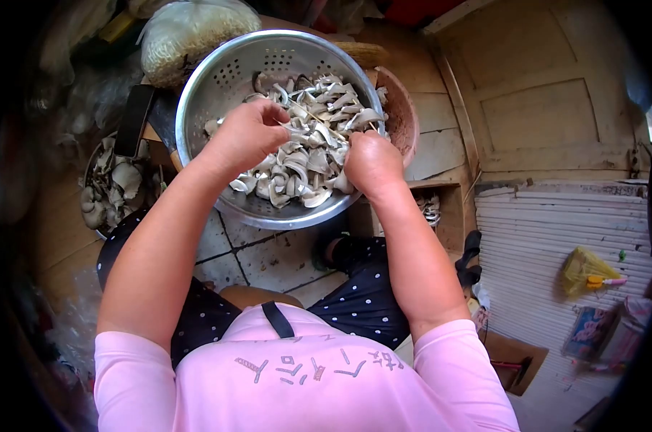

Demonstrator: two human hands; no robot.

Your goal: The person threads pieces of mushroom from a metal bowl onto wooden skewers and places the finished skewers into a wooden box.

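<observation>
A metal colander with rows of small holes holds a heap of grey-white mushroom pieces. Over the left part of the heap, my left hand has its thumb and fingertips pinched together on a small mushroom piece. My right hand is closed at the heap's right side, its fingers curled round the end of a thin stick. Part of the thin stick shows between the hands, lying across the mushrooms.
Behind the colander sits a clear bag of pale mushrooms. At the left, larger mushrooms fill another container beside a dark-handled tool. A pinkish basin stands behind the colander's right edge, and a wooden box is lower right.
</observation>
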